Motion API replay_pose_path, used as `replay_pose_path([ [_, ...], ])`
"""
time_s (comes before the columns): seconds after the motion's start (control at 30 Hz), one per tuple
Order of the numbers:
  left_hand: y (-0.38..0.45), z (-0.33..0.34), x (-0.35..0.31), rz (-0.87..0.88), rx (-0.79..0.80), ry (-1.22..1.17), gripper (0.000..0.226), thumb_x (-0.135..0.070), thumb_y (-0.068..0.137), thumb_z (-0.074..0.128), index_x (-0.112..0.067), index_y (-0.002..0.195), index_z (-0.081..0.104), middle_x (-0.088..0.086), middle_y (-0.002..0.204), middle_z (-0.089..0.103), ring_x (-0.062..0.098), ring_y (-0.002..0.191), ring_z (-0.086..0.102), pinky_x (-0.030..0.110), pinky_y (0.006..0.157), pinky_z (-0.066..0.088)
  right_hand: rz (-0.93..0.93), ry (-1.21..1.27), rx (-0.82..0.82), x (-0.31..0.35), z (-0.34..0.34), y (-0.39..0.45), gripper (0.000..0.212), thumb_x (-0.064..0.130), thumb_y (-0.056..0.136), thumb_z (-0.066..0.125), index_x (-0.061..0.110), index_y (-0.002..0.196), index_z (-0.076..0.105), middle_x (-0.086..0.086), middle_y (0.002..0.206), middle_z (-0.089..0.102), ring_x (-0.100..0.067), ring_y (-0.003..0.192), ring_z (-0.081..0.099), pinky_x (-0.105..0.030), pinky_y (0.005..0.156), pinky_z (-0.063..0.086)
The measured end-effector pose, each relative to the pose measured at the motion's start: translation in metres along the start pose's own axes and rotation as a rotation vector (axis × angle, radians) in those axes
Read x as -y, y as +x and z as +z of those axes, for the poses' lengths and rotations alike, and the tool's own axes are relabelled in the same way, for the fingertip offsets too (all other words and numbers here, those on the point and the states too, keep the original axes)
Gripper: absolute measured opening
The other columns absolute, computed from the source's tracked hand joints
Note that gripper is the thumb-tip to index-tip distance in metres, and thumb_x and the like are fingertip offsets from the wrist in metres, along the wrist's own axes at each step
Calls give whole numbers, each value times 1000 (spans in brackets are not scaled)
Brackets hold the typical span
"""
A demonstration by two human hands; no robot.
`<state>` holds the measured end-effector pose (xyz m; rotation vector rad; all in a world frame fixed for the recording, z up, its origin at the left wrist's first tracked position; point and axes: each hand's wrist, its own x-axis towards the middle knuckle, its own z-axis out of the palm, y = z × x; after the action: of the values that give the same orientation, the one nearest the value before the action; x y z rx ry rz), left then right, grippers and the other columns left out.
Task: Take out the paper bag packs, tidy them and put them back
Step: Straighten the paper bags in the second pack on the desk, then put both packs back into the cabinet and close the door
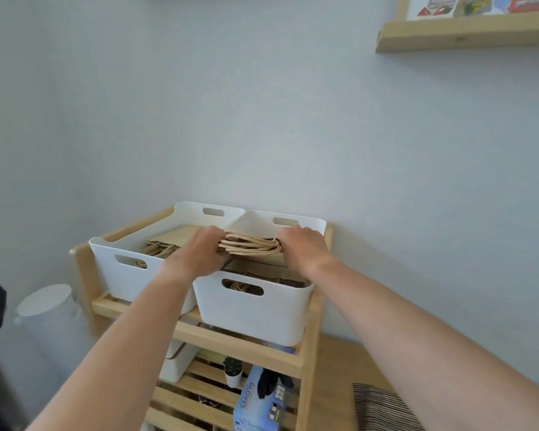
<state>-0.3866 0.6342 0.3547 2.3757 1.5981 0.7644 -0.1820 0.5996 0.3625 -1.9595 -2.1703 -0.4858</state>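
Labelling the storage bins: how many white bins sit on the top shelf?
2. The left bin sits by the shelf's left edge; the right bin stands beside it, touching, nearer the camera. More could hide behind the arms.

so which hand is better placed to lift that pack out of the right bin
Neither alone. The left hand and right hand each grip one end of the paper bag pack over the right bin, so probably a two-handed lift.
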Motion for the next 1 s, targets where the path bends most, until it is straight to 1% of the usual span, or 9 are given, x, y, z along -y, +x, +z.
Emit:
replay_pose_path([
  [0.1, 8, 7, 22, -2, -31, -168, 43, 9, 78, 48, -18, 101, 73, 2, 98, 69, 21, 97, 64, 29, 82, 51, 54, -6, 113, -2, 29, 11, 30, -1, 89, 49, 9, 114, 63, -14, 115, 63, -38, 109, 62, -39, 83, 49],
  [0.2, 13, 14, 24, -35, -88, -183, 54, 7, 80, 37, -12, 122, 66, 12, 123, 64, 26, 119, 56, 38, 102, 45, 103, 65, 349, -1, 50, 22, 31, 11, 90, 52, 14, 119, 64, -11, 124, 64, -34, 113, 62, -40, 90, 52],
  [0.37, 10, 15, 10, 25, 77, -52, 40, -44, 95, 34, -24, 115, 63, 5, 112, 68, 26, 104, 60, 43, 91, 49, 174, 191, 708, 6, 37, 26, 47, 46, 86, 58, 18, 123, 59, -2, 120, 61, -26, 102, 58, -31, 77, 45],
  [0.43, 10, 13, 7, 32, 150, -27, 46, -52, 96, 38, -22, 125, 57, 5, 124, 63, 26, 115, 55, 41, 96, 44, 156, 186, 787, 5, 34, 26, 48, 51, 86, 59, 18, 122, 57, 0, 115, 60, -24, 99, 57, -31, 69, 43],
  [0.57, 7, 12, 5, 102, 231, 17, 65, -59, 96, 40, -27, 151, 30, 0, 159, 27, 14, 147, 19, 39, 115, 20, 95, 60, 754, 4, 39, 27, 45, 40, 87, 65, 15, 122, 53, -2, 124, 59, -25, 98, 56, -32, 73, 42],
  [0.73, 2, 17, 7, 155, 65, 145, 64, -55, 99, 32, -23, 153, 24, 3, 162, 18, 21, 151, 7, 41, 121, 6, 78, -11, 541, 1, 44, 26, 25, 14, 84, 65, 17, 106, 53, -7, 125, 57, -29, 113, 58, -36, 85, 46],
  [0.8, 1, 20, 8, 113, 0, 179, 61, -52, 100, 30, -22, 152, 26, 5, 162, 17, 24, 150, 8, 44, 121, 7, 92, -76, 471, 1, 41, 24, 37, 11, 81, 66, 17, 116, 56, -6, 125, 56, -29, 119, 55, -44, 99, 42],
  [0.9, -1, 21, 7, 54, -59, 233, 56, -49, 99, 30, -17, 146, 34, 9, 155, 29, 27, 143, 24, 44, 116, 20, 128, -125, 500, -1, 26, 23, 54, 14, 79, 73, 16, 128, 51, -8, 132, 50, -31, 130, 43, -57, 115, 21],
  [1.0, -5, 16, 0, 56, -92, 254, 53, -47, 99, 32, -14, 138, 41, 7, 143, 41, 25, 131, 36, 40, 109, 28, 187, -13, 534, -14, 4, 19, 74, 42, 72, 84, 19, 131, 46, -5, 132, 49, -28, 129, 45, -50, 113, 27],
])
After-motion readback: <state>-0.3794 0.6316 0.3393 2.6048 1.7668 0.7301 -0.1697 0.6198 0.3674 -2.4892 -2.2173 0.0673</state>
